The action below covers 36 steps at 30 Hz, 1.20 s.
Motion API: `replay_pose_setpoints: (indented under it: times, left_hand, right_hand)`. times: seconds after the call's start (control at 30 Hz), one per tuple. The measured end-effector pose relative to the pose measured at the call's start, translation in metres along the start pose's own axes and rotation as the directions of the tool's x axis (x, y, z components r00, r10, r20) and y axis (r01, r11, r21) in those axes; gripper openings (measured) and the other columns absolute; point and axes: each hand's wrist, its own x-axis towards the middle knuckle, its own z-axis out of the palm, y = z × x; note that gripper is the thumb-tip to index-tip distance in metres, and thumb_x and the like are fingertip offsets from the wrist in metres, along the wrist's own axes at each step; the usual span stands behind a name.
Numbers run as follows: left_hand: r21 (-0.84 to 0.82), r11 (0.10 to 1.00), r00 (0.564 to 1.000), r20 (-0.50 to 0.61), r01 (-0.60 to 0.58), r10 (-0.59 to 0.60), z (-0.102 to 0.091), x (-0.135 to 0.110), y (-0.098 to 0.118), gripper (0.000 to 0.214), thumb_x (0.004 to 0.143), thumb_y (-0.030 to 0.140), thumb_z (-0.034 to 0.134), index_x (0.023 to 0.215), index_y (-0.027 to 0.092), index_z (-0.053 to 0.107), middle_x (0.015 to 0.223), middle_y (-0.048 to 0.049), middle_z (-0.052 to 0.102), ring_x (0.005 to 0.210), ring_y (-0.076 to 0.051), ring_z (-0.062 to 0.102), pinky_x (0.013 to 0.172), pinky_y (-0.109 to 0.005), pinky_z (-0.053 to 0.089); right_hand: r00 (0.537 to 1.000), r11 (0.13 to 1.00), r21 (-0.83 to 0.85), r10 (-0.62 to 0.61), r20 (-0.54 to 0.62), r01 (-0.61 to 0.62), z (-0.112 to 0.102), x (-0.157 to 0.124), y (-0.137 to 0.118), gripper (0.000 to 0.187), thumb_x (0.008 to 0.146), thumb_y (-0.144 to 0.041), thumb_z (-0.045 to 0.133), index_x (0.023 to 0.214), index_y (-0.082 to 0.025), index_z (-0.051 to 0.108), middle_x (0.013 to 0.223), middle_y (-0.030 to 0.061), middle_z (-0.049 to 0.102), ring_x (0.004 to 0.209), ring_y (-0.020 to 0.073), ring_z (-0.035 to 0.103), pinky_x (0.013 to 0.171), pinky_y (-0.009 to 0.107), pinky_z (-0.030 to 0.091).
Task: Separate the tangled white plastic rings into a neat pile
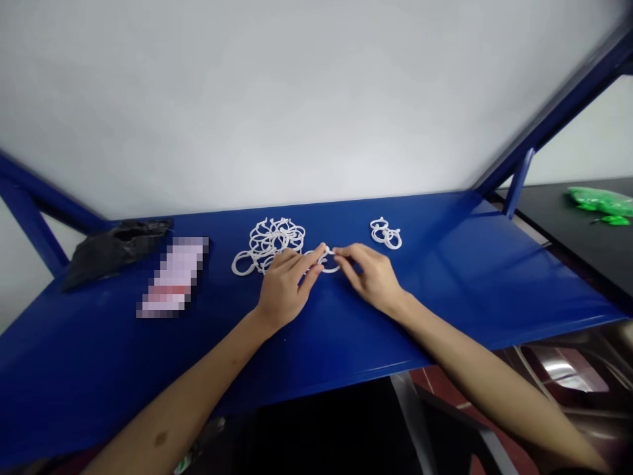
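Observation:
Both hands meet over one white plastic ring (330, 269), shaped like a curtain ring, near the middle of the blue table. My left hand (287, 284) pinches its left side between thumb and fingers. On its other side my right hand (372, 274) grips the rim with thumb and forefinger. A heap of similar white rings (271, 239) lies just beyond and left of my left hand, which hides part of it. Farther right, a small group of white rings (386, 234) rests apart from the heap.
A black plastic bag (116, 251) and a blurred-out pink and white flat item (173, 277) lie at the left of the blue table (469, 270). Blue metal struts (519, 181) rise at both ends. Green bagged items (601, 199) sit on a black table at right.

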Motion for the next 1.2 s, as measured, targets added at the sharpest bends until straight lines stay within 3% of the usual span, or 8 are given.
replay_pose_setpoints:
  times: [0.17,0.3,0.43,0.53,0.7,0.87,1.0,1.2]
  left_hand:
    - [0.235,0.972,0.993,0.107,0.028,-0.055,0.006,0.001,-0.024,0.036,0.093,0.037,0.063,0.127,0.025,0.066,0.112,-0.0097,0.068,0.106,-0.028,0.057,0.095,-0.046,0.047]
    - [0.258,0.966,0.987,0.158,-0.004,-0.039,0.006,0.000,-0.029,0.019,0.091,0.032,0.066,0.107,0.026,0.073,0.111,-0.0085,0.067,0.105,-0.029,0.054,0.091,-0.046,0.046]
    - [0.232,0.972,0.985,0.172,-0.030,-0.010,0.004,0.001,-0.025,0.010,0.092,0.025,0.063,0.090,0.024,0.072,0.102,-0.0068,0.069,0.099,-0.027,0.055,0.089,-0.045,0.045]
    - [0.212,0.977,0.986,0.165,-0.029,-0.007,0.003,0.001,-0.021,0.011,0.093,0.023,0.061,0.084,0.023,0.068,0.097,-0.0058,0.069,0.095,-0.026,0.055,0.086,-0.044,0.045]
    - [0.144,0.990,0.990,0.136,-0.002,-0.018,0.001,0.003,-0.019,0.011,0.094,0.022,0.056,0.085,0.023,0.062,0.091,-0.0035,0.070,0.092,-0.025,0.056,0.086,-0.042,0.043]
    - [0.117,0.993,1.000,0.024,0.005,-0.008,-0.003,0.006,-0.014,0.011,0.096,0.022,0.055,0.086,0.022,0.060,0.087,-0.0020,0.069,0.088,-0.022,0.056,0.085,-0.039,0.042]
    - [0.125,0.992,0.996,-0.083,-0.027,0.037,-0.006,0.009,-0.002,0.012,0.095,0.021,0.058,0.084,0.021,0.061,0.083,-0.0010,0.070,0.083,-0.020,0.056,0.082,-0.036,0.042]
    - [0.120,0.987,0.988,-0.101,-0.105,0.118,-0.001,0.005,0.009,0.010,0.092,0.022,0.065,0.082,0.022,0.063,0.082,0.0007,0.072,0.082,-0.019,0.059,0.079,-0.036,0.042]
  right_hand:
    - [0.956,0.920,-0.297,0.194,-0.219,-0.254,-0.030,0.016,0.033,0.024,0.098,-0.034,0.051,0.093,-0.024,0.071,0.093,0.0083,0.069,0.081,0.0220,0.066,0.073,0.036,0.055]
    - [0.824,0.733,-0.387,0.441,-0.357,-0.560,-0.057,0.016,0.077,0.024,0.093,-0.031,0.054,0.096,-0.020,0.074,0.097,0.0108,0.071,0.082,0.0239,0.066,0.077,0.038,0.053]
    - [0.670,0.594,-0.309,0.665,-0.329,-0.742,-0.071,0.012,0.110,0.023,0.086,-0.029,0.060,0.100,-0.020,0.075,0.092,0.0080,0.075,0.086,0.0229,0.068,0.079,0.035,0.052]
    - [0.627,0.568,-0.272,0.738,-0.249,-0.777,-0.072,0.013,0.115,0.021,0.084,-0.029,0.061,0.095,-0.020,0.076,0.091,0.0075,0.077,0.087,0.0223,0.070,0.078,0.033,0.051]
    - [0.655,0.575,-0.316,0.694,-0.299,-0.754,-0.071,0.014,0.113,0.024,0.088,-0.032,0.057,0.094,-0.018,0.076,0.095,0.0111,0.076,0.091,0.0260,0.068,0.082,0.036,0.050]
    - [0.830,0.774,-0.335,0.416,-0.371,-0.538,-0.060,0.012,0.108,0.030,0.092,-0.040,0.056,0.100,-0.017,0.073,0.104,0.0153,0.072,0.102,0.0300,0.061,0.094,0.047,0.047]
    - [0.949,0.948,-0.058,0.308,-0.064,-0.312,-0.034,0.008,0.072,0.030,0.095,-0.046,0.058,0.107,-0.023,0.071,0.109,0.0101,0.072,0.100,0.0259,0.064,0.089,0.041,0.051]
    - [0.928,0.884,0.337,0.226,0.297,-0.323,0.002,-0.002,0.006,0.024,0.095,-0.045,0.061,0.103,-0.023,0.066,0.096,0.0025,0.073,0.086,0.0175,0.067,0.078,0.031,0.053]
